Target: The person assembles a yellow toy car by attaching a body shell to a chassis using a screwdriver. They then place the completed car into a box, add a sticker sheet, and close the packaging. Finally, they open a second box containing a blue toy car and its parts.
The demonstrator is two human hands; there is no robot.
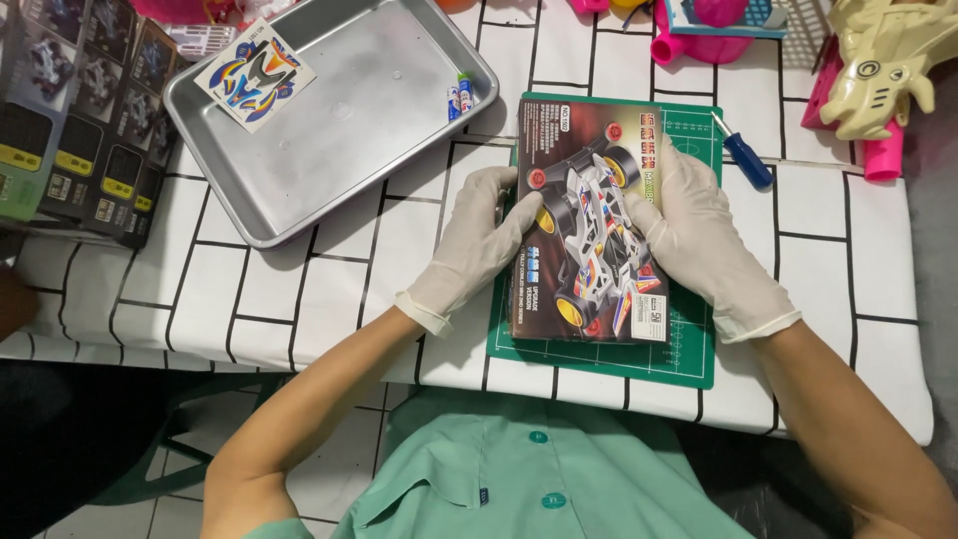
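Left hand: gloved left hand [482, 243] grips the box's left edge, thumb laid over the front, fingers closed round the side.
Right hand: gloved right hand [702, 240] clamps the right edge the same way, fingers spread on the lid, thumb reaching onto the printed car.
Box: dark kit box [589, 222] with a toy race car pictured on it, lying flat, long side running away from the person, pinned between both hands.
Mat: green cutting mat [599, 354] sits under the box, its near strip and right margin showing past the box edges.
Screwdriver: blue-handled screwdriver [740, 152] lies at the mat's far right corner, just beyond the right hand, not touched.
Tablecloth: white cloth with a black grid [299, 289] covers the table under everything.
Tray: metal tray [339, 130] sits to the far left of the box, apart from the mat, turned at an angle.
Sticker sheet: colourful sticker sheet [253, 75] rests across the tray's far left rim.
Batteries: two small batteries [459, 96] lie inside the tray by its right wall.
Stack: more dark kit boxes [85, 120] piled at the table's left edge.
Toys: a cream toy gun [883, 60] at far right, pink plastic pieces [699, 40] along the far edge.
Shirt: green buttoned shirt [539, 469] fills the near bottom.
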